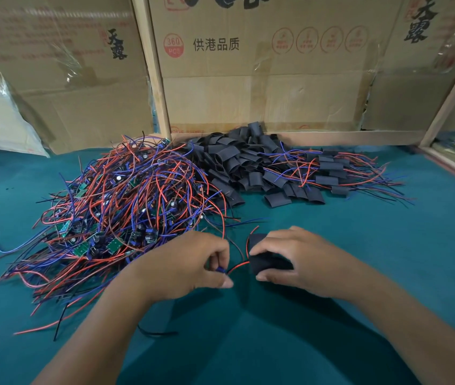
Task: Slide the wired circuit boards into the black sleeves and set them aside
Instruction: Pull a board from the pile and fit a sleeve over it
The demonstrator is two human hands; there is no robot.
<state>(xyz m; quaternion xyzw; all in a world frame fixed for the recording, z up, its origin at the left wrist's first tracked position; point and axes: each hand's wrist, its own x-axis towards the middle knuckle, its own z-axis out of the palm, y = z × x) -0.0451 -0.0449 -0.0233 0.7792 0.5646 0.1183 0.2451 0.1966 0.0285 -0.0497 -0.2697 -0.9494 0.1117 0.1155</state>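
Board (pixel 220 269): held low centre over the green table (pixel 387 245), mostly hidden inside the left hand (pixel 190 263); only a small blue part shows between thumb and forefinger. The left-hand fingers are curled and pinched together on it. Red and black wires (pixel 237 265) run from the board to the right, into the sleeve (pixel 268 262).

The sleeve is gripped by the right hand (pixel 290 259), thumb below and fingers curled over the top, clamped on it. Its open end faces the left hand. The two hands sit just beside each other, apart, linked by the wires. A red wire loop rises behind the sleeve.

Board pile (pixel 115 207): left of centre, a tangle of red, blue and black leads with green boards showing. Sleeve pile (pixel 237 162): behind centre, touching the board pile. Done pile (pixel 334 173): right of the sleeve pile, sleeved units with leads fanned to the right.

Cardboard boxes (pixel 248 79) stand along the rear edge of the table
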